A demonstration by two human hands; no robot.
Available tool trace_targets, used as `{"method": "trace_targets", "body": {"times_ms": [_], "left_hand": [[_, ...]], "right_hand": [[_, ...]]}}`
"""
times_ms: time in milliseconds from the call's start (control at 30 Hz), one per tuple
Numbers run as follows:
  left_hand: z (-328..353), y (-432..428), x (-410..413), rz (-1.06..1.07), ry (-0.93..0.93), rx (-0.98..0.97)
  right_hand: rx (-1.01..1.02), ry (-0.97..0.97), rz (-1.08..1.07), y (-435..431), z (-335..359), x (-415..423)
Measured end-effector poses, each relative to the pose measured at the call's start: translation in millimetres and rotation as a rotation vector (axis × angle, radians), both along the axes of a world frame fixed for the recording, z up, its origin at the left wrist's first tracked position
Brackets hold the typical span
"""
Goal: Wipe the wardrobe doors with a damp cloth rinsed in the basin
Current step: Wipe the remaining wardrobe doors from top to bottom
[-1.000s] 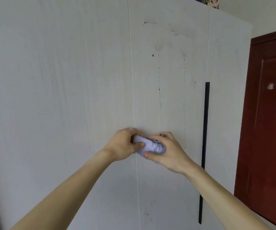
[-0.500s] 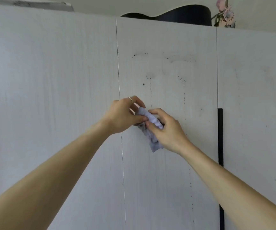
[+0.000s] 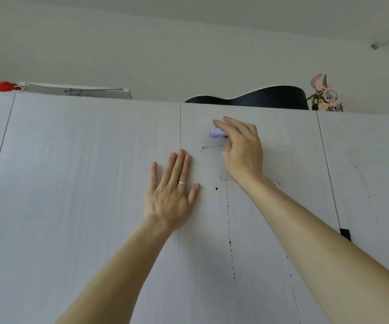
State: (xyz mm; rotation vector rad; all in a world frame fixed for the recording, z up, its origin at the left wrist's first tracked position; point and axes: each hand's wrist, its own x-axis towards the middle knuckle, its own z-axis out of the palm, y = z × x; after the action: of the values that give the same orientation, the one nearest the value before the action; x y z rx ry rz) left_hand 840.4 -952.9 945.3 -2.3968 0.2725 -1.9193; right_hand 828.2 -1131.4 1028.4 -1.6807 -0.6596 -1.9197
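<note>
Half a second earlier the cloth [image 3: 215, 132] was bunched between both hands in front of the middle door [image 3: 212, 230]. The hands have since been parted and the view has been tilted upward, so that the top edge of the wardrobe and the ceiling are now taken in. The cloth has been carried to the upper centre of the frame, where it is pinched in the curled fingers and thumb of the right hand [image 3: 241, 148] and set against the door just below its top edge. The left hand [image 3: 171, 195] has been laid flat with its fingers spread, lower and to the left, across the seam [image 3: 179, 136] between two doors; nothing is held in it, and it seems to be used as a brace. Just below the cloth a dotted dark smear [image 3: 208, 147] is seen, and below that a dark spot [image 3: 216, 188] and thin drip lines [image 3: 229, 230] running down the panel. From this it is judged that folding is finished and wiping is being started at the top of the stains, with the whole run of drips below left to be cleaned. The basin is not in view. On top of the wardrobe a black curved case [image 3: 259, 97] and some flowers [image 3: 325, 94] are seen.
</note>
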Motion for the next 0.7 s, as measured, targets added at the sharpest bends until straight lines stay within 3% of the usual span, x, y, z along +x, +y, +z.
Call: {"method": "trace_targets", "body": {"times_ms": [167, 333, 400, 467, 533, 700], "left_hand": [[0, 4, 13, 0.011, -0.138, 0.046], [-1, 7, 19, 0.004, -0.18, 0.064], [-1, 6, 20, -0.014, -0.207, 0.066], [-1, 5, 22, -0.028, -0.206, 0.048], [0, 4, 22, -0.026, -0.212, 0.052], [-1, 6, 23, -0.025, -0.23, 0.033]], "right_hand": [[-0.16, 0.242, -0.183, 21, 6, 29], [-0.486, 0.181, -0.275, -3, -23, 32], [-0.326, 0.263, -0.312, -35, -14, 35], [-0.019, 0.467, -0.258, -53, -1, 33], [0.087, 0.528, -0.226, -40, -1, 27], [-0.423, 0.267, -0.347, 18, -51, 18]]}}
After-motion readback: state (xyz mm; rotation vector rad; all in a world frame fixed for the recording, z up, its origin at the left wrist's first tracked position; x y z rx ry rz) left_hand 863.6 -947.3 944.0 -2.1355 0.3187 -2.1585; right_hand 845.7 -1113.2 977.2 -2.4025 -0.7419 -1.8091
